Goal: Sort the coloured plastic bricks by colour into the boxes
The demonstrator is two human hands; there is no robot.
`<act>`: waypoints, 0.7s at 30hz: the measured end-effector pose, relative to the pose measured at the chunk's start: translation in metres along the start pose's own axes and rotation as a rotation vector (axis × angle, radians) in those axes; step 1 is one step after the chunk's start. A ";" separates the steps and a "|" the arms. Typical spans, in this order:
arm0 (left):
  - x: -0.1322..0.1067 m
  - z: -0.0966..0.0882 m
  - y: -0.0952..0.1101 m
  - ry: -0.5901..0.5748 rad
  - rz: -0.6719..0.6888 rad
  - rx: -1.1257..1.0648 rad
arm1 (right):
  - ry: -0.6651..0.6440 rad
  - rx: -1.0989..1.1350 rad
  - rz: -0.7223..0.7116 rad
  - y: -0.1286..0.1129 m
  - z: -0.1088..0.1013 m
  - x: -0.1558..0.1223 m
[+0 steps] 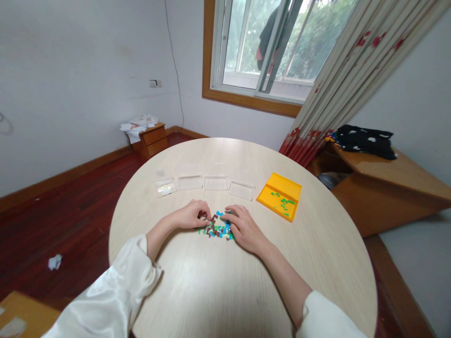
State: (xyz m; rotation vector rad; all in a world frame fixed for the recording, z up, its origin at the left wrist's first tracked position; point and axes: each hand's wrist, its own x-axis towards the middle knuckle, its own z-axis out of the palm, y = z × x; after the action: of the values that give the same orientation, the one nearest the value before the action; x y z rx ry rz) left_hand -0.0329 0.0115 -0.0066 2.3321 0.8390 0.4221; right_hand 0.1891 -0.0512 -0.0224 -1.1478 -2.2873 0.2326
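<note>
A pile of small brown, blue and green building bricks (219, 231) lies on the round table between my hands. At the pile's left edge is my left hand (193, 215), thumb and fingertips pinched together; whatever is between them is too small to make out. My right hand (244, 229) rests over the right side of the pile, fingers stretched out and a little apart, touching bricks and covering some of them. To the right stands an open yellow case (279, 195) with several green bricks inside.
Behind the pile, clear plastic trays (215, 183) stand in a row on the table (229, 291). At the row's left end is a small clear bag (165, 187) with pale bits in it. A wooden cabinet (366, 188) with dark cloth stands at right.
</note>
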 end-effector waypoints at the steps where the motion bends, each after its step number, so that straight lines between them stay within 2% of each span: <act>1: 0.000 0.000 -0.001 0.000 -0.005 -0.004 | 0.005 0.002 0.000 0.000 0.000 0.000; 8: 0.001 0.001 -0.004 0.094 -0.127 -0.054 | -0.001 0.005 0.010 0.001 0.000 0.000; 16: 0.005 0.006 -0.013 0.191 -0.169 0.007 | -0.041 -0.017 0.013 -0.003 0.001 0.000; 21: 0.006 0.003 -0.011 0.276 -0.207 0.018 | -0.087 -0.049 0.017 -0.011 0.000 0.001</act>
State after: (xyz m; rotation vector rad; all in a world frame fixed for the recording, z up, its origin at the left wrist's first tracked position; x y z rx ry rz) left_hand -0.0317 0.0205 -0.0155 2.2040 1.2061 0.6578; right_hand 0.1810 -0.0567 -0.0181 -1.2040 -2.3721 0.2387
